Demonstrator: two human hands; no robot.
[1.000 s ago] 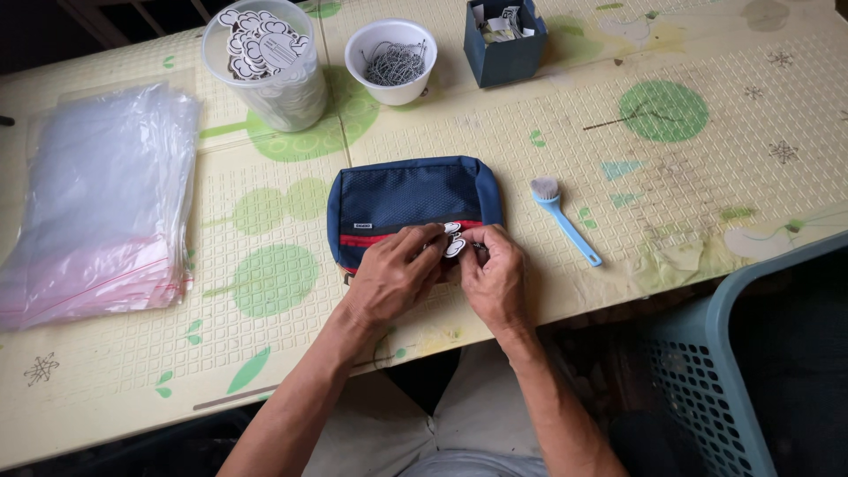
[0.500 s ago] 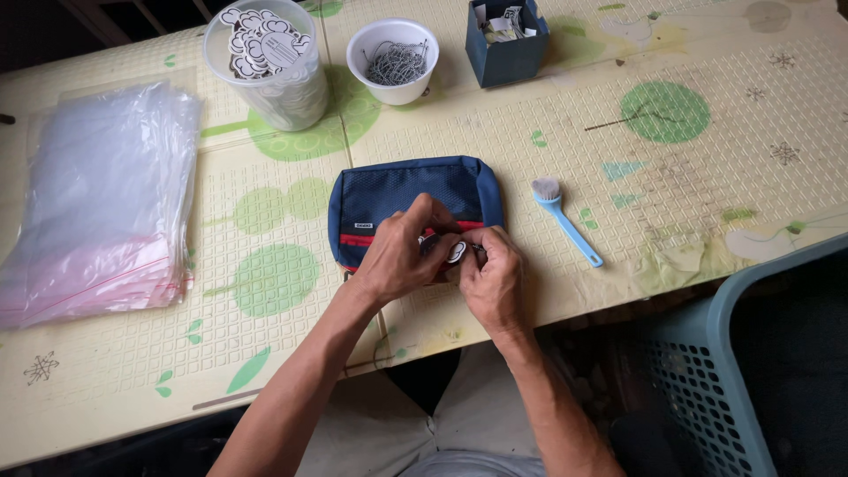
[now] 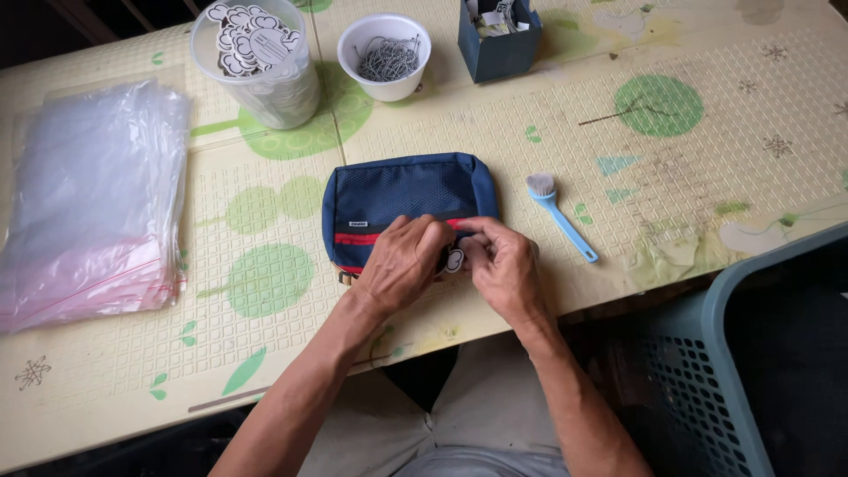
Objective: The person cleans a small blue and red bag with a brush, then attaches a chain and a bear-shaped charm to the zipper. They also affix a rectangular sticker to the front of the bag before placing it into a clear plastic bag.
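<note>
While both forearms reach up from the lower edge of the view, the hands meet over the pouch's near edge.

Pouch: navy-blue fabric zip pouch with a red stripe, flat on the patterned table mat, near its front edge.
Left hand: left hand palm down on the red stripe, fingers curled and pressing the fabric.
Right hand: right hand just beside it, fingertips pinched on a small white tag.
Brush: light-blue handled brush, right of the pouch, untouched.
Far edge: clear plastic tub of white tags; white bowl of metal wire loops.
Left side: stack of clear plastic bags.
</note>
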